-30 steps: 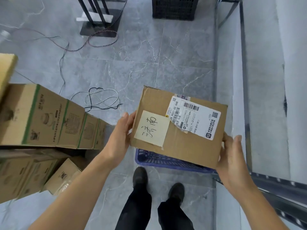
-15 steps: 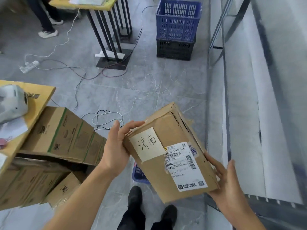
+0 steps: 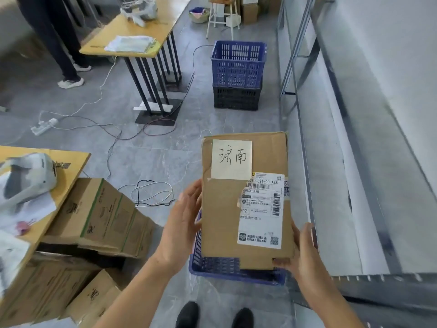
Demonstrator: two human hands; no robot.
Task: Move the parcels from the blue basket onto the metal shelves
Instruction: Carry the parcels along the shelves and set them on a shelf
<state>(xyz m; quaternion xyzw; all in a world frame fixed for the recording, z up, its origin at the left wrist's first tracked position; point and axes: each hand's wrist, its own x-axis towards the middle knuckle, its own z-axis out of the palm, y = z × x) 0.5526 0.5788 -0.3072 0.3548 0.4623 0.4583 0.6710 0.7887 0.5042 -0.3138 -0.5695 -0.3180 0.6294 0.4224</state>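
Observation:
I hold a brown cardboard parcel (image 3: 222, 209) lengthwise in front of me, above the blue basket (image 3: 212, 268) on the floor. It carries a cream note with handwritten characters and a white shipping label. My left hand (image 3: 182, 223) presses flat against its left side. My right hand (image 3: 300, 254) grips its near right corner from below. The metal shelves (image 3: 354, 162) run along the right side, close to the parcel's right edge; their grey boards look bare.
Stacked cardboard boxes (image 3: 94, 216) and a wooden table (image 3: 47, 176) stand at my left. Cables (image 3: 151, 192) lie on the floor ahead. A second blue basket on a black crate (image 3: 238, 74) stands farther ahead, beside another table (image 3: 142, 31) and a standing person (image 3: 54, 39).
The parcel has turned from tilted to lengthwise, with the note at its far end. My view has lifted, showing more of the room ahead.

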